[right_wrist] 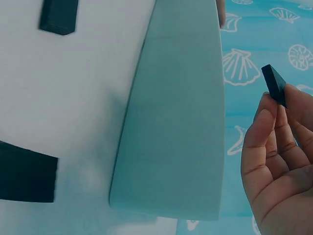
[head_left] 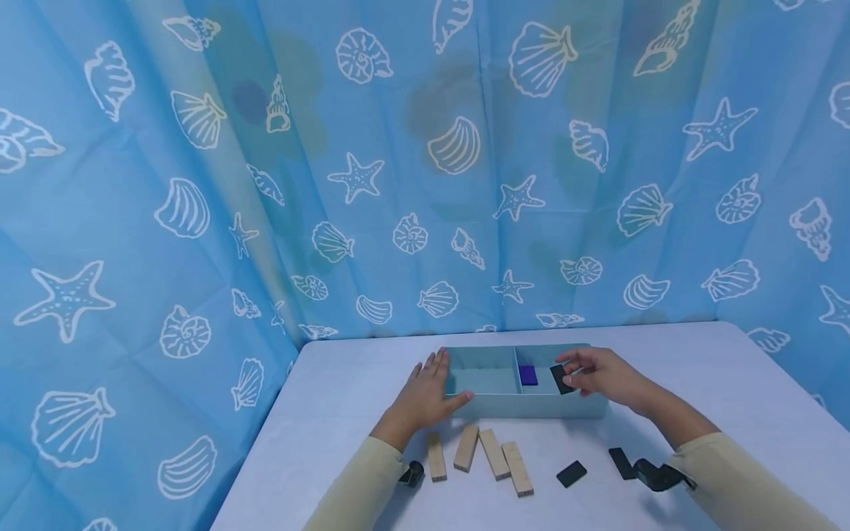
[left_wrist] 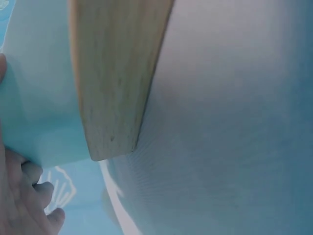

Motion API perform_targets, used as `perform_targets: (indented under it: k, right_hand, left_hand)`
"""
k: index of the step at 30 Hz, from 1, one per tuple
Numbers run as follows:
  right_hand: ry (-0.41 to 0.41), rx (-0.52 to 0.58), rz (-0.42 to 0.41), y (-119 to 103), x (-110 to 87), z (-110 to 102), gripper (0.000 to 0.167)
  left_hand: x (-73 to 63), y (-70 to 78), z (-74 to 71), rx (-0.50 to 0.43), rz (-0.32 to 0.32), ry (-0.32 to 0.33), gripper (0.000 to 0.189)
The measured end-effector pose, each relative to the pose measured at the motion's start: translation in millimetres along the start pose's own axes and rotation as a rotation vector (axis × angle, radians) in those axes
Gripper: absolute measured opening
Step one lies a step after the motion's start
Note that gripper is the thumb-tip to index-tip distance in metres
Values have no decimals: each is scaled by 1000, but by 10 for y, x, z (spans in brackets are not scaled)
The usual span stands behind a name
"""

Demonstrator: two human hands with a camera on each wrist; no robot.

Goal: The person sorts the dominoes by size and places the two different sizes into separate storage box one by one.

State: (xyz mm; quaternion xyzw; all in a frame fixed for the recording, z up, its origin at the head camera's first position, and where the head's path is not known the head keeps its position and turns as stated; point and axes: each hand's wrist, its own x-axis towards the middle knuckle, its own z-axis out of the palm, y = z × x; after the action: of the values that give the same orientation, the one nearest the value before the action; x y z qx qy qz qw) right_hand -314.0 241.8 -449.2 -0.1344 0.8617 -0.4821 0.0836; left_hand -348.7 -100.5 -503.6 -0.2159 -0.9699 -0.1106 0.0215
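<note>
Right hand pinches black tile over right compartment of box, right of purple block, long axis slanting far-left to near-right; left hand, fingers spread, at box's left end.

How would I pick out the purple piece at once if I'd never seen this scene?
On the white table, find the pale blue-green tray. In its right compartment, just beside the divider, lies the purple piece. Its colour sets it apart: the neighbouring dark piece, held in the right hand, is nearly black.
</note>
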Motion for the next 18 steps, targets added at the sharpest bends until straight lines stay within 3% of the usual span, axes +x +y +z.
perform_targets:
  k: [13, 18]
  right_hand:
    - [40, 49, 31, 150, 262, 31, 41]
    - [59, 56, 58, 223, 347, 93, 39]
  left_hand:
    - [31, 11, -14, 134, 34, -21, 97]
    - [34, 22, -24, 137, 20, -22, 97]
